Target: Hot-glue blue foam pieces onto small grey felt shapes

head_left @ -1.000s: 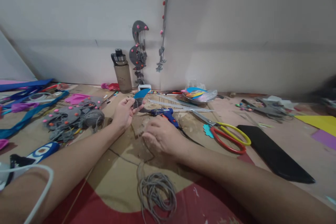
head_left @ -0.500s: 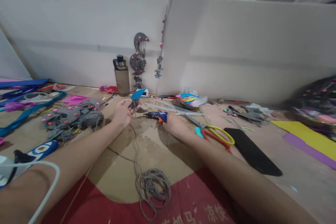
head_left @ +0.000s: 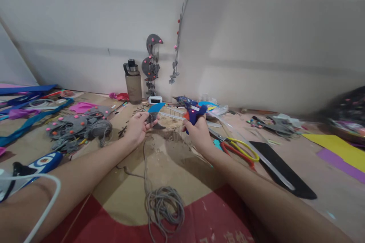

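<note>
My left hand (head_left: 139, 127) pinches a curved blue piece (head_left: 156, 108) together with a grey felt piece (head_left: 154, 117). A dark grey crescent tip shows just below its fingers. My right hand (head_left: 199, 131) is wrapped round the handle of a blue hot glue gun (head_left: 195, 112), which is raised above the table. Its nozzle points left, and a small red light glows on its body. The nozzle is apart from the felt. Grey cord (head_left: 145, 159) runs from near my left hand down to a loose coil (head_left: 167, 209) on the cardboard.
Scissors (head_left: 242, 149) and a black slab (head_left: 285, 171) lie at the right, a translucent strip across the slab. At the left are grey felt ornaments (head_left: 76, 125) and a yarn ball (head_left: 101, 129). A bottle (head_left: 133, 87) stands near the white partition (head_left: 242, 45).
My right hand has lifted the glue gun off the table, up and to the right. My left hand has shifted slightly right with the felt. A translucent strip now shows over the black slab.
</note>
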Tool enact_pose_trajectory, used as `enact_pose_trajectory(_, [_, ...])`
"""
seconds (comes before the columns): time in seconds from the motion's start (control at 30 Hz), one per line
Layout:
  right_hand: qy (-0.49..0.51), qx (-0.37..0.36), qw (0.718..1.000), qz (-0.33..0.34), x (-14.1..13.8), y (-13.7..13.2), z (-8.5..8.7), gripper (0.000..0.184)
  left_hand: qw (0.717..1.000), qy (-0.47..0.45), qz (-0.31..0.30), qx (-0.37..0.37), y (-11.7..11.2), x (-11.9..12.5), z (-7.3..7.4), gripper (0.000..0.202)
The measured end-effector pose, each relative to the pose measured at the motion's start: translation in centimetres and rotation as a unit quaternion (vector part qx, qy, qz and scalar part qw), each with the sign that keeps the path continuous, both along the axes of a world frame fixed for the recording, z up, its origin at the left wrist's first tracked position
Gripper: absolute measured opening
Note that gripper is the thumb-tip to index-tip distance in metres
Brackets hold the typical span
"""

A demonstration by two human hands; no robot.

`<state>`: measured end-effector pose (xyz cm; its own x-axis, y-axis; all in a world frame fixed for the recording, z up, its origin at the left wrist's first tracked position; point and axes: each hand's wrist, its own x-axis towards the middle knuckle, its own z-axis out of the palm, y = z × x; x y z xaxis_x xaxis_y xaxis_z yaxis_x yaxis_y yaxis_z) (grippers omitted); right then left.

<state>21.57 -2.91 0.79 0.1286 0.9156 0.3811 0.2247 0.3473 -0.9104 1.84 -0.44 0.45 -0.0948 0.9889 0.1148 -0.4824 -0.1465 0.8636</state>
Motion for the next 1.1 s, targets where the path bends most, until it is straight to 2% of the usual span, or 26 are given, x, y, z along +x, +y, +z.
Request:
enact_pose_trajectory(0.07, [0.012,0.013,0.997,0.074,-0.8,-1.2,0.5,0.033,1.0,0.007,-0.008,-0.004,-0.4,0.4,-0.1,0.014])
enact_pose_trajectory(0.17, [-0.055,0.033,0.992,0.111,-1.5,-2.3,0.7,0.026,1.0,0.022,-0.002,-0.009,-0.6,0.5,-0.3,0.016])
enact_pose_trajectory(0.3, [-0.149,0.069,0.982,0.096,-1.8,-2.7,0.5,0.02,0.999,0.031,-0.008,0.002,-0.5,0.5,-0.5,0.018])
enact_pose_trajectory(0.47, [-0.198,0.07,0.973,0.095,-1.9,-2.8,0.4,0.022,0.999,0.034,0.004,0.006,-0.6,0.8,-0.6,0.021])
enact_pose_trajectory(0.8, [-0.232,0.088,0.966,0.075,-2.0,-2.7,0.1,0.025,0.999,0.029,0.013,0.03,-0.7,1.0,-0.7,0.022])
enact_pose_trajectory(1.1, [-0.243,0.096,0.963,0.061,-2.3,-2.5,-0.4,0.02,0.998,0.045,0.036,0.015,-0.8,1.2,-0.4,0.02])
